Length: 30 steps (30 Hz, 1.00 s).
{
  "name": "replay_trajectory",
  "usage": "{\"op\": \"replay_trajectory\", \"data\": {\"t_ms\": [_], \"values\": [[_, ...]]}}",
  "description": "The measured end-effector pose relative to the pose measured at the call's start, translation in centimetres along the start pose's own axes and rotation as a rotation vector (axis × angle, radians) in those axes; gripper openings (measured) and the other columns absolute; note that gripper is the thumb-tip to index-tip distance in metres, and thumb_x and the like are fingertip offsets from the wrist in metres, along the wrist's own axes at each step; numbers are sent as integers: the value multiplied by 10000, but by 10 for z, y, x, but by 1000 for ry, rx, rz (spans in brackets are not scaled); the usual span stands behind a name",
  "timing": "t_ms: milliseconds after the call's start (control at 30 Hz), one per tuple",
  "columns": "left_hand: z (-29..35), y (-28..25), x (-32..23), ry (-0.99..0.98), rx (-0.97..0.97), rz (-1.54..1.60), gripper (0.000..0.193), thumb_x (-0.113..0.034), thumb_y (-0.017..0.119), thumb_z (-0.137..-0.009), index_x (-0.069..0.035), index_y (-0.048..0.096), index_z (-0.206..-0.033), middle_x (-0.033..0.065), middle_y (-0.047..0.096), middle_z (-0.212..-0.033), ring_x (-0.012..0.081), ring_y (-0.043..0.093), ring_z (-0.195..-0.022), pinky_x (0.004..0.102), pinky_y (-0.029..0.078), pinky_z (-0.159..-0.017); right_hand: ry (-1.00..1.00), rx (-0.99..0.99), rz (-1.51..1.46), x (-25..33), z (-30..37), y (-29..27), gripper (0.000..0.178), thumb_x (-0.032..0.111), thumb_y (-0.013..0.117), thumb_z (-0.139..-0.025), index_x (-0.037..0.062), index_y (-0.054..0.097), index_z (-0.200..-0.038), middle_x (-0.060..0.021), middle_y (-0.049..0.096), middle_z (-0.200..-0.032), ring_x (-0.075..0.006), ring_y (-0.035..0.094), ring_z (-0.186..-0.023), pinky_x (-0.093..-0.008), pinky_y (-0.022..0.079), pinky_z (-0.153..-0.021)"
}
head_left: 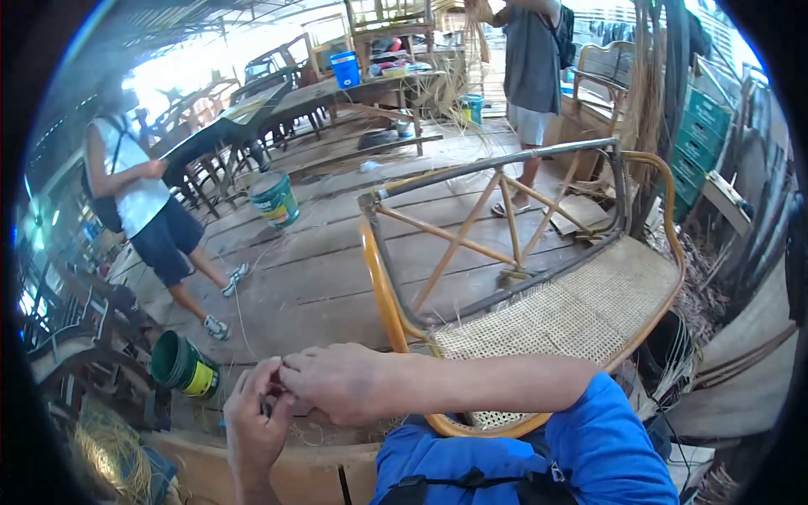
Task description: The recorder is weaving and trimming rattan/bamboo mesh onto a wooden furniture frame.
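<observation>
My left hand (257, 418) and my right hand (337, 380) meet at the lower left, with fingers curled and pinched together. What lies between the fingertips is too small and hidden to make out. A thin pale strand (241, 316) shows just beyond them; whether it reaches the fingers I cannot tell. My right forearm crosses in front of a chair frame with a woven cane seat (564, 307). Its bent, orange-brown wooden rim (383, 286) curves round the cane, and a dark frame with crossed struts (467, 231) stands along its far side.
A green bucket (181, 364) is just beyond my left hand; another bucket (275, 200) stands farther off. One person (135, 181) is at the left, another (532, 67) at the back. Long tables hold a blue container (345, 70). Green crates (697, 143) and fibre bundles line the right.
</observation>
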State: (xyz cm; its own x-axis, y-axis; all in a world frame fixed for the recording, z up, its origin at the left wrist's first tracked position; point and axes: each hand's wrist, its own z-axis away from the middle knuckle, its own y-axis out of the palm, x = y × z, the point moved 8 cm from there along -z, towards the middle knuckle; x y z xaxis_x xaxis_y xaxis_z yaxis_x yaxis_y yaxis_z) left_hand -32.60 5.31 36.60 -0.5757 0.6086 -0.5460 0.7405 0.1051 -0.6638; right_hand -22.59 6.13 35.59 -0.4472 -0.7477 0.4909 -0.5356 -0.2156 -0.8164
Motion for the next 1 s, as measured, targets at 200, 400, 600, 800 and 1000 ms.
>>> {"op": "replay_trajectory", "data": {"t_ms": [200,400,600,800,1000], "values": [[14,11,32,-109,147,129,434,-9,649,-700,-12,550,-1122,134,603,-894,205,618,-760,292,491,-685,83,309,26,-11,-14,38,366,196,650,-734,8,516,-1019,-153,565,-965,-324,564,-917,-416,488,-766],[0,-30,99,-223,59,-18,314,-160,553,-849,-38,552,-1139,91,608,-915,173,594,-751,301,472,-635,-12,-19,196,-16,10,-31,392,223,685,-712,29,570,-1033,-154,541,-1086,-338,503,-1033,-428,443,-868],[60,-258,284,-518,-607,-83,388,-272,394,-934,-24,505,-1212,64,573,-1079,124,555,-772,235,426,-653,591,-397,595,-82,154,-240,660,291,692,-726,14,454,-1276,-192,463,-1304,-307,470,-1183,-372,330,-1043],[16,-65,65,-265,269,331,402,-243,534,-861,-23,521,-1198,101,537,-1122,150,576,-798,241,432,-588,272,29,417,-41,56,-89,627,241,709,-703,6,464,-1230,-185,504,-1202,-334,477,-1126,-418,375,-975],[42,-41,44,-25,112,17,471,-102,689,-663,-15,548,-1104,72,549,-1016,136,553,-711,241,452,-561,71,184,321,35,-61,21,477,291,659,-724,35,517,-1101,-145,552,-1057,-296,541,-988,-418,443,-838]]}}
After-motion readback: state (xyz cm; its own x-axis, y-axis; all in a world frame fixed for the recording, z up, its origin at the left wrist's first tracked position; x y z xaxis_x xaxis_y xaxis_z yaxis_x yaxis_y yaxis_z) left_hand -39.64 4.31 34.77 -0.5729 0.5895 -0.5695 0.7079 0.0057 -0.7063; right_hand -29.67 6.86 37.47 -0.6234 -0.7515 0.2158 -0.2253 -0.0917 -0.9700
